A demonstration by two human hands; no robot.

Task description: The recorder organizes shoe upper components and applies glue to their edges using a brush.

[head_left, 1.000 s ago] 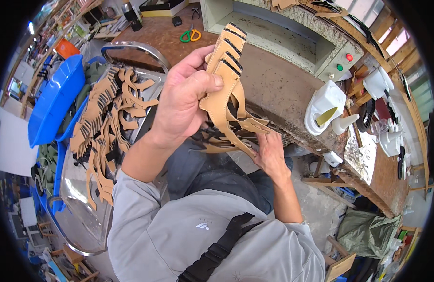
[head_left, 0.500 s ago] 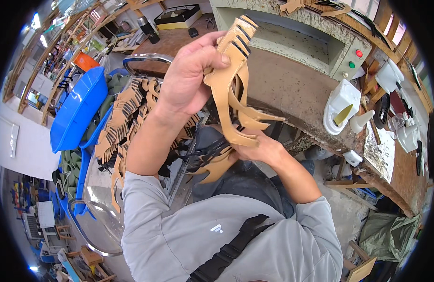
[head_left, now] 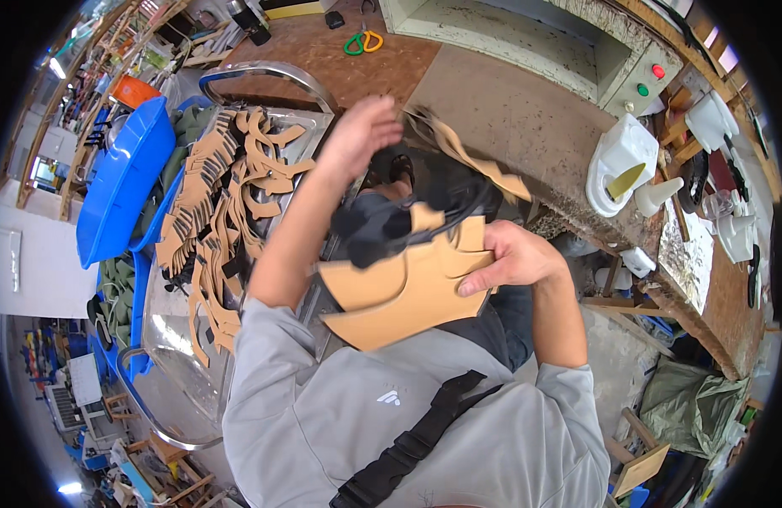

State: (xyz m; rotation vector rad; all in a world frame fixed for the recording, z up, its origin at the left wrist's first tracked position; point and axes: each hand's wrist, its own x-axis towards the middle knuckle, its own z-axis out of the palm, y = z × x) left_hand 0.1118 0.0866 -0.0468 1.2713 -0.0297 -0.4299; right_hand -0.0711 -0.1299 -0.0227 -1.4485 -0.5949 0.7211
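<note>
My right hand [head_left: 518,258] grips several tan leather shoe pieces [head_left: 408,296] in front of my lap, thumb on top and fingers hidden beneath. Black straps [head_left: 433,224], smeared by motion, run across their far side. Beyond them a narrow tan strip [head_left: 475,161] shows blurred by the workbench edge; whether it joins the held pieces I cannot tell. To the left, my left hand [head_left: 363,140] is raised with nothing in it, its fingers stretched loosely and slightly blurred. A pile of similar tan pieces [head_left: 196,203] lies on a metal-framed cart beside my left arm.
Blue plastic tubs [head_left: 124,186] with green pieces stand left of the cart [head_left: 175,326]. On the workbench [head_left: 526,118] are scissors [head_left: 363,42] with green and yellow handles, a white container [head_left: 621,165] and a grey-green machine housing [head_left: 594,68] with red and green buttons.
My left hand has let go of the tan strapped piece and moved left and down. The pieces in my right hand have swung round, showing their broad tan faces. My view has shifted slightly.
</note>
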